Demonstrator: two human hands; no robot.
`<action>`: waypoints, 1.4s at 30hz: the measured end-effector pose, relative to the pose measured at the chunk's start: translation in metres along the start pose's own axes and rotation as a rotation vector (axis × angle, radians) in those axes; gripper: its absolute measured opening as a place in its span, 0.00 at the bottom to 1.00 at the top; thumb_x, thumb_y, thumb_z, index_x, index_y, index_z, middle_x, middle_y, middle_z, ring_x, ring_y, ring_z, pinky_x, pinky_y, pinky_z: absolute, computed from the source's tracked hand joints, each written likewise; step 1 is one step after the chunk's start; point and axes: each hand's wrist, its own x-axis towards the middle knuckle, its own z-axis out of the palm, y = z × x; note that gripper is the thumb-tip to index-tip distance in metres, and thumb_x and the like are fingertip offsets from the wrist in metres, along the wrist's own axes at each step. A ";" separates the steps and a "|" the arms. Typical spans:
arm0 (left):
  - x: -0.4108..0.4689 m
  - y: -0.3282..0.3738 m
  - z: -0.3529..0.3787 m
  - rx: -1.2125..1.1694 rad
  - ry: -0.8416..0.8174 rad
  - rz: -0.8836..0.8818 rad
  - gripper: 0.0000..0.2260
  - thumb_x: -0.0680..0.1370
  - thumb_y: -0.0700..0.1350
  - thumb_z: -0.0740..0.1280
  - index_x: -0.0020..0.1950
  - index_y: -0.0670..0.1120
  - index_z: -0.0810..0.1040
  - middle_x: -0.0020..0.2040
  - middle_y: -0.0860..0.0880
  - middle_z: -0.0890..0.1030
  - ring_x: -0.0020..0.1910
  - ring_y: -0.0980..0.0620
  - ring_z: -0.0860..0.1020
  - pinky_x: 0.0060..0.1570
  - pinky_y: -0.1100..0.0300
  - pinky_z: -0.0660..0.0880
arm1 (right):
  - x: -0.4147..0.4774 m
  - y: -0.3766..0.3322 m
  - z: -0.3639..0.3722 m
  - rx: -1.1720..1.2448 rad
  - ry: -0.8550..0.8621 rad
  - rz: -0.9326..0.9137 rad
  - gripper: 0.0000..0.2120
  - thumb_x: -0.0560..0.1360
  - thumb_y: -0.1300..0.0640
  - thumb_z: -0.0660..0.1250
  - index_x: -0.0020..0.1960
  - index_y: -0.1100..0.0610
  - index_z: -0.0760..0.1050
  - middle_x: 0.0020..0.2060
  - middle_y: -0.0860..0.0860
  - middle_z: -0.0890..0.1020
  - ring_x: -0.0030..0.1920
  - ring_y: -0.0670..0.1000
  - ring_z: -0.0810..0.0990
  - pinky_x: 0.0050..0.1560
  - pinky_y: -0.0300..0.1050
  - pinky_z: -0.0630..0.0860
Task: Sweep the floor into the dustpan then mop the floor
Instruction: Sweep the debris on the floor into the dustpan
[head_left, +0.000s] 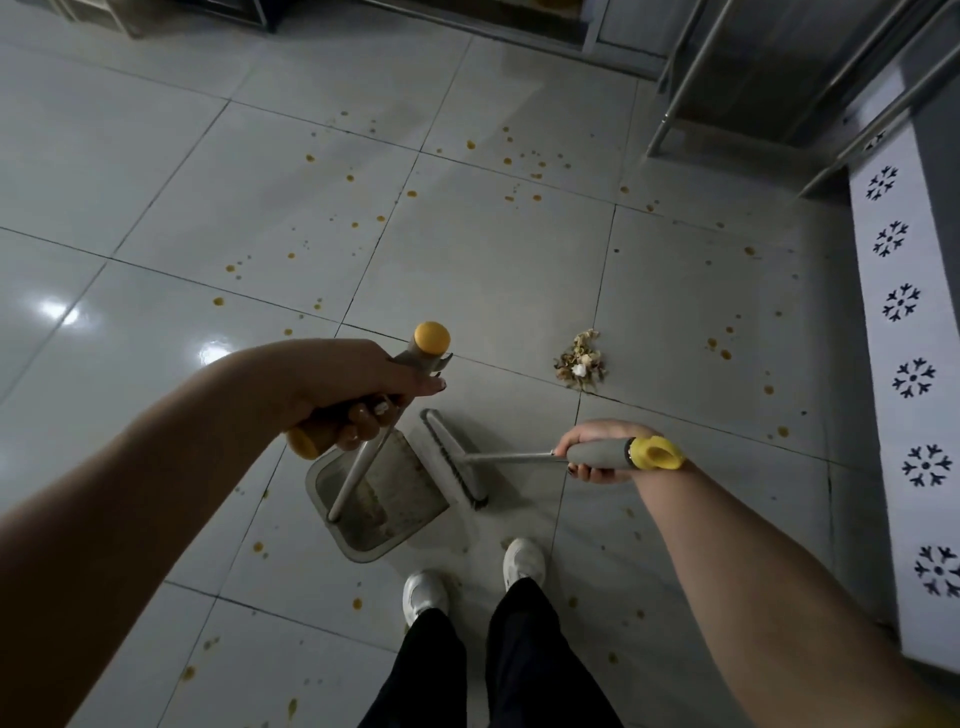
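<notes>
Small heap of dry yellowish scraps (581, 361) on pale tiled floor (493, 270), ahead and right of grey broom head (454, 457), well apart, nearer right grip (602, 431) clenched round grey yellow-tipped broom handle (618, 453). Head's long axis along open lip of grey plastic dustpan (400, 525), seemingly bare but for grime; left grip (358, 384) clenched round yellow-capped dustpan handle (359, 467).

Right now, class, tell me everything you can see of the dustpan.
The dustpan is a grey, plastic-looking tray with rounded corners and a dusty, smudged inside. A pale pole rises from its back to a grip with yellow ends, which the left hand grips. The pan sits low by the person's shoes, its open edge beside the broom head. Whether it rests on the tiles cannot be told.
</notes>
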 end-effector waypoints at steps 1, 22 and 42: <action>0.002 0.001 0.001 -0.002 0.004 -0.009 0.15 0.76 0.51 0.65 0.36 0.44 0.67 0.21 0.51 0.67 0.16 0.58 0.63 0.19 0.69 0.64 | 0.002 0.001 -0.006 -0.021 0.020 -0.002 0.10 0.76 0.56 0.63 0.39 0.61 0.69 0.22 0.52 0.75 0.17 0.45 0.72 0.16 0.32 0.68; 0.072 0.150 0.059 0.036 -0.013 -0.020 0.13 0.76 0.52 0.65 0.39 0.43 0.69 0.22 0.51 0.67 0.17 0.57 0.63 0.20 0.68 0.64 | -0.034 0.009 -0.208 -0.132 0.247 -0.112 0.08 0.78 0.58 0.62 0.41 0.60 0.69 0.18 0.51 0.75 0.15 0.45 0.72 0.18 0.30 0.69; 0.122 0.249 0.018 0.029 -0.055 0.056 0.14 0.77 0.48 0.64 0.34 0.44 0.68 0.21 0.51 0.65 0.16 0.58 0.61 0.19 0.69 0.61 | -0.085 -0.044 -0.278 -0.012 0.284 -0.129 0.11 0.77 0.56 0.62 0.37 0.59 0.70 0.19 0.50 0.75 0.16 0.44 0.72 0.17 0.29 0.64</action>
